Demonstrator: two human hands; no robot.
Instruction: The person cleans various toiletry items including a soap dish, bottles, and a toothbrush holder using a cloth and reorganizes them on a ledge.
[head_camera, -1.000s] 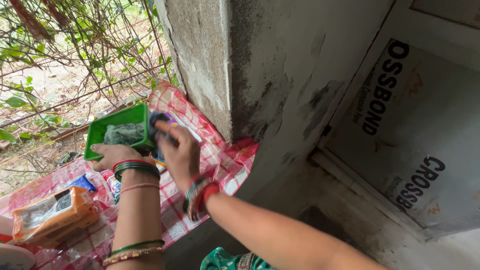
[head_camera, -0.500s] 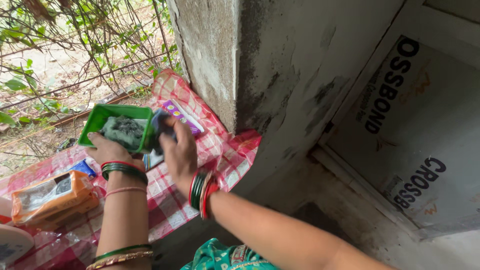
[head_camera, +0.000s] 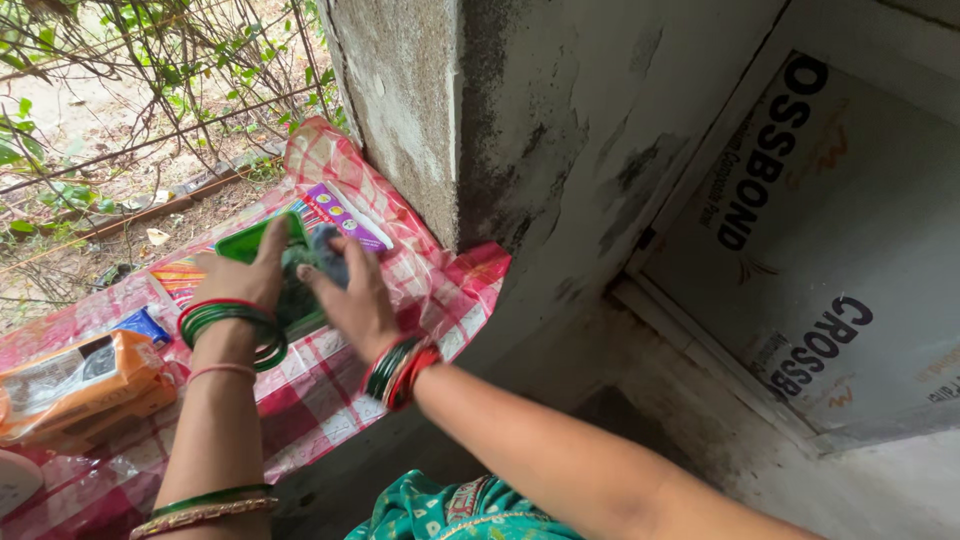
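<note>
The fingers (head_camera: 268, 252) of the left hand (head_camera: 243, 283) are curling over the near rim of a small green rectangular plastic tray (head_camera: 262, 243), left of centre in the frame, gripping it and tipping it on edge. The right hand (head_camera: 352, 296) is pressing in from the right, its fingers (head_camera: 333, 262) pinching a crumpled dark grey-blue cloth (head_camera: 325, 262) against the tray's open side. The hands are hiding much of the tray.

The tray is looking light and fairly stiff, thin-walled, likely to flex if squeezed hard; its raised rim is the natural place to hold, as the left hand is doing. The cloth is soft and limp, shapeless unless bunched, so a full pinch through the wad is suiting it better than a fingertip hold.

Both things are hovering just over a red-and-white checked plastic sheet (head_camera: 440, 290) spread on the ledge at the foot of a rough grey concrete pillar (head_camera: 400, 100). A purple printed flat packet (head_camera: 345, 215) is lying just beyond the tray. At the lower left, an orange plastic pouch (head_camera: 75, 385) is resting on the sheet, with a small blue packet (head_camera: 140, 325) near it.
</note>
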